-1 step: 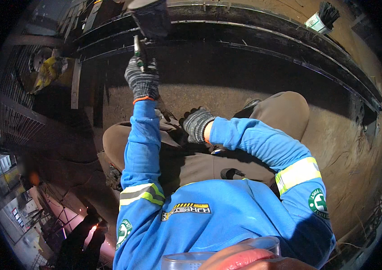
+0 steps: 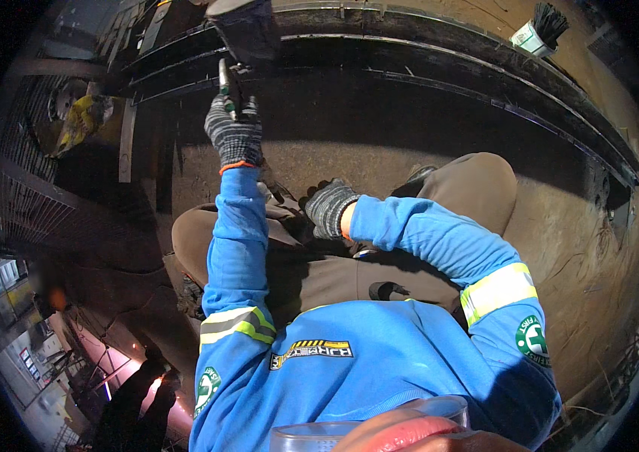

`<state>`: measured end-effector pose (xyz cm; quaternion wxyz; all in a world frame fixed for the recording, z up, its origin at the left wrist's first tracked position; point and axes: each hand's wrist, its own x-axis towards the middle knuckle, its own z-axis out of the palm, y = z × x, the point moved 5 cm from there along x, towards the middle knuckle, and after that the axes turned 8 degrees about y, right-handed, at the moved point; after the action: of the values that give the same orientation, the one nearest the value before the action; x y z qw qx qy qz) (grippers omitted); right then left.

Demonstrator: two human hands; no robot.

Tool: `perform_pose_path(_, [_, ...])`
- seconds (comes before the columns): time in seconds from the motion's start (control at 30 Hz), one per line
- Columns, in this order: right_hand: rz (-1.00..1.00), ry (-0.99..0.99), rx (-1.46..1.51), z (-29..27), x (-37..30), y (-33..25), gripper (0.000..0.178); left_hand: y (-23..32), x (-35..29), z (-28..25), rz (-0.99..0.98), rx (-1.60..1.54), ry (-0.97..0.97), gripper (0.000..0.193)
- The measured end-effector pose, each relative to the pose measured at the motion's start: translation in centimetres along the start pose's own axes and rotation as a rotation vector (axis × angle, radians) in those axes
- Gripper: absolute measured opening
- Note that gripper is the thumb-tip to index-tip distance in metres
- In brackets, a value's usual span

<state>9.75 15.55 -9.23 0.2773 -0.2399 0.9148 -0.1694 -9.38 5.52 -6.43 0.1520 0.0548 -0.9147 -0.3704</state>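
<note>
My left hand [image 2: 233,137], in a grey-and-black striped knit glove with an orange cuff, reaches forward. Its fingers are closed round a slim tool [image 2: 224,81] with a bright metal end and green parts; I cannot make out its kind. Just beyond the tool's tip is a dark, bulky object [image 2: 248,34] with a grey top, cut off by the upper edge; whether they touch is unclear. Over my lap, my right hand [image 2: 328,209], gloved alike, is curled closed near my crossed legs. Whatever it may hold is hidden.
Long dark metal beams [image 2: 440,64] run across the floor ahead. A white container [image 2: 532,40] of thin dark rods stands at far right. A yellow object [image 2: 82,120] lies by metal grating [image 2: 29,196] on the left. Sparks glow near a dark figure [image 2: 135,403] at lower left.
My left hand has shifted slightly left with the tool, and the dark bulky object has moved left too. My right hand stays nearly still.
</note>
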Motion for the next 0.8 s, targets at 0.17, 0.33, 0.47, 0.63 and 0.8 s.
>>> perform_pose_path(0.17, [-0.014,-0.08,-0.031,-0.6,0.3,-0.3,0.044,0.8,-0.1,-1.6,0.155,-0.061,0.119,0.032])
perform_pose_path(0.33, [0.01,-0.055,-0.033,0.7,0.8,0.4,0.045,1.8,-1.8,1.6,0.159,0.11,-0.089,0.06])
perform_pose_path(0.47, [0.025,0.068,-0.05,1.1,0.6,1.0,0.046,3.9,-4.9,4.1,0.179,0.032,-0.149,0.033])
perform_pose_path(0.63, [0.07,0.047,-0.076,1.0,0.0,2.2,0.04,10.2,-8.9,4.0,0.363,-0.145,-0.322,0.026])
perform_pose_path(0.8, [0.008,0.262,-0.149,2.2,-0.3,2.8,0.025,12.1,-11.1,3.5,0.539,-0.24,-0.399,0.047])
